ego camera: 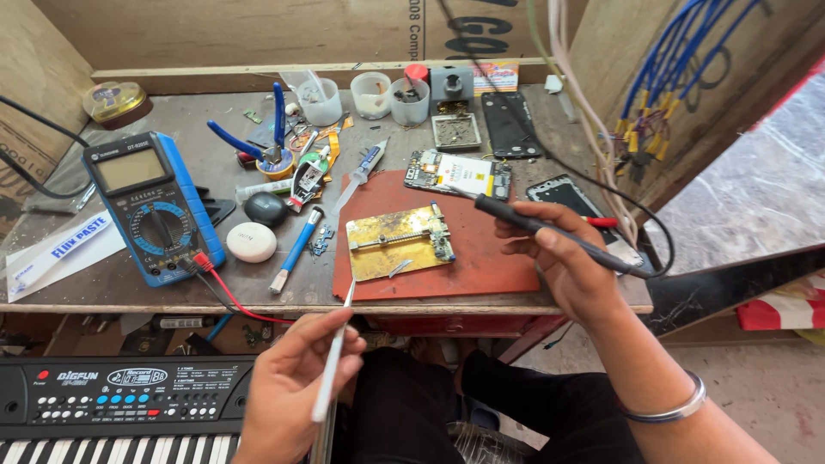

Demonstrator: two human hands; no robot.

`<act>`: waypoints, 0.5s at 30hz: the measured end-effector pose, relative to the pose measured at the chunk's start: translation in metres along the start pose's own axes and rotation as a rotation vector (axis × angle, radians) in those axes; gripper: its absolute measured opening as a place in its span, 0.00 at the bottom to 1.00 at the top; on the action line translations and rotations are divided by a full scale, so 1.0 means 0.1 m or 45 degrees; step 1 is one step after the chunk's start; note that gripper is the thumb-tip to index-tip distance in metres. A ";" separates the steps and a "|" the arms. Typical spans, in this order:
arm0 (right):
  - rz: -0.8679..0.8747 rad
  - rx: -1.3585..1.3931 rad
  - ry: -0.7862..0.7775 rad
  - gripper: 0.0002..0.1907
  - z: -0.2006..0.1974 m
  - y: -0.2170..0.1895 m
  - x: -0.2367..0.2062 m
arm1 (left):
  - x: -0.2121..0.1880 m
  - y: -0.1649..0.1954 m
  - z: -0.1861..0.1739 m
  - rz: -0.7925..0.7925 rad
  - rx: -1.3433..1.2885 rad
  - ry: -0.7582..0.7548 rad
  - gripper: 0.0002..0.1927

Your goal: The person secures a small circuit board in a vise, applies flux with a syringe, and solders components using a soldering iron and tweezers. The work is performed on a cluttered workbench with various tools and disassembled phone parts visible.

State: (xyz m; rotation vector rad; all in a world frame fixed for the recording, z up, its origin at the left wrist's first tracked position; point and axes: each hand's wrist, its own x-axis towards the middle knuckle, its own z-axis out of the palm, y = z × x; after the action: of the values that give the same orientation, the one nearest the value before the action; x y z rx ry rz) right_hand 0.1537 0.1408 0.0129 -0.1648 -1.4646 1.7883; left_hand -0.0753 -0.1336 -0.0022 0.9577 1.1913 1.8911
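The circuit board [443,236] sits clamped at the right end of a yellow holder [397,242] on the red mat [481,258], its long axis running roughly toward and away from the person, its near end tipped slightly right. Left of the mat lies a blue meter [150,206] with red and black leads. Just below the mat's near edge, the left hand [296,382] pinches a thin silver tool [333,365] between thumb and fingers — its tip points up toward the mat. At the mat's right edge, the right hand [567,258] grips a black soldering iron [537,228] pen-fashion, tip aimed left and away, hovering beyond the board. The step looks like preparation before touching — the next move would call for lowering both tips steadily onto the board.
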 end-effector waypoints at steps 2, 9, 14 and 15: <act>0.009 -0.006 0.024 0.24 -0.02 0.06 0.02 | 0.08 0.00 0.04 -0.039 0.214 0.143 0.17; 0.076 -0.079 0.083 0.24 -0.08 0.11 0.02 | 0.71 -0.01 0.24 0.190 0.482 0.028 0.09; 0.114 -0.069 0.126 0.24 -0.05 0.11 0.04 | 1.08 -0.01 0.29 0.095 0.352 -0.085 0.09; 0.116 -0.067 0.128 0.24 -0.05 0.11 0.04 | 1.11 -0.02 0.28 0.173 0.383 -0.121 0.08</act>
State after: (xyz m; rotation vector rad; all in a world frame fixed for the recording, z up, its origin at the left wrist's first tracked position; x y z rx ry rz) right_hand 0.1489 0.1472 0.0034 -0.3484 -1.4533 1.7873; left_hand -0.1043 -0.0277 0.0292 1.3039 1.4095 1.7767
